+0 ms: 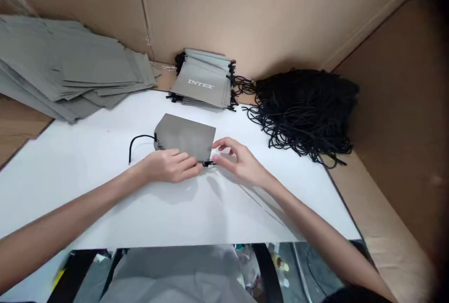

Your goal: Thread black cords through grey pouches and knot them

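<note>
A small grey drawstring pouch [185, 132] lies on the white table. A black cord [140, 136] curves out from its left end, and short black cord ends [209, 163] stick out at its near right corner. My left hand [173, 165] grips the pouch's near edge, fingers curled over it, fingertips beside those cord ends. At the right corner is my right hand [238, 158], thumb and forefinger a little apart, the thumb tip close to the cord ends. A thin pale wire [259, 205] runs beneath the right hand toward the table's front edge; where its far end lies is hidden.
Behind the pouch sits a stack of grey INTEX pouches [205, 78] with black cords. Flat grey fabric pieces [87, 69] are piled at the back left. A heap of black cords [305, 106] lies at right. Cardboard walls [245, 13] enclose the white table [115, 209].
</note>
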The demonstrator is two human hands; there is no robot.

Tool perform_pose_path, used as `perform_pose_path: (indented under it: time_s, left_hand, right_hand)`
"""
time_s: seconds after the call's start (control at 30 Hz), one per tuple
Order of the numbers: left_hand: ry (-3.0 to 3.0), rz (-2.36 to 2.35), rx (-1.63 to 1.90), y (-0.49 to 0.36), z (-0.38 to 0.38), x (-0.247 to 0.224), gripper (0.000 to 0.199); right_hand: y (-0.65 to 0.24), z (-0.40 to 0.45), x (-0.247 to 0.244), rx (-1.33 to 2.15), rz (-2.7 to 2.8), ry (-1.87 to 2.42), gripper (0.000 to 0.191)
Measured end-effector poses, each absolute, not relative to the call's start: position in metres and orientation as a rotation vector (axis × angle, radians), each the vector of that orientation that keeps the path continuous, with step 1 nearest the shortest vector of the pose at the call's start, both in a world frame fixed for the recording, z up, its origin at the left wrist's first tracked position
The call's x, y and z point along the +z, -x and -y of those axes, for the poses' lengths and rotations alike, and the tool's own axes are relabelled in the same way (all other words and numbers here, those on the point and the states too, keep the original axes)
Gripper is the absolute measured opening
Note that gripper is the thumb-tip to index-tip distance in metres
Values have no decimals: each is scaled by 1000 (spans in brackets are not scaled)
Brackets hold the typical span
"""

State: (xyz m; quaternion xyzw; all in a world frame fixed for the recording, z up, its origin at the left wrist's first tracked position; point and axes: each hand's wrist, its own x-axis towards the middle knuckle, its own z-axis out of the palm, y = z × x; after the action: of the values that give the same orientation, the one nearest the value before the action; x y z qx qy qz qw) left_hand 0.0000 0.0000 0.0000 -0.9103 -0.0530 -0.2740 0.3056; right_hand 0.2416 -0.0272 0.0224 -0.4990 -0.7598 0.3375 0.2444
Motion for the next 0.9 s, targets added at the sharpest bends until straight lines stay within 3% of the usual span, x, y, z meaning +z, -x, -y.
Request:
perform_pose_path:
  time_s: [0.17,0.27,0.43,0.53,0.77,0.9]
  left_hand:
    - [2404,131,-714,1,0,-1,17]
    - [2404,127,-713,2,0,0,19]
    - [2388,162,-703,2,-1,4,17]
    - [2395,171,-692,3,-1,5,15]
    - [2388,168,-687,1,-1,3,18]
    - [2428,158,-691,1,0,3,16]
  right_hand:
    - [-231,16,36,713,2524,1204,8]
    - [-229,15,37,728,2625,1137,14]
    - [-242,16,24,1014,2021,1330,12]
    - [-259,13,12,1107,1743,1429,21]
    - [-277,15,1,1151,1576,1482,28]
    - [-264,22,10,1025,1705,1411,21]
